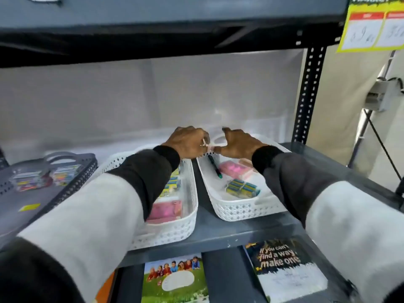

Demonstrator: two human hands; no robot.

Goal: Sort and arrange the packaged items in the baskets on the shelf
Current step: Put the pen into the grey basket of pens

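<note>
Both my hands meet above the far ends of two white baskets on the grey shelf. My left hand (188, 142) is curled, and my right hand (238, 143) pinches toward it. Between them they hold a thin pale strip (208, 147). Just below it a dark pen with a green tip (215, 167) slants down into the right white basket (240, 209); I cannot tell whether it is attached to the strip. That basket also holds a pink packet (235, 169) and blue-yellow packets (242, 188). The left white basket (175, 228) holds a pink packet (167, 209) and yellow-blue packets (173, 182).
A grey basket (72, 182) at the left holds colourful packets (32, 179) and a yellow tag. A perforated black upright (308, 95) stands at the shelf's right end, with a shelf board overhead. Printed notebooks (175, 278) lie on the level below.
</note>
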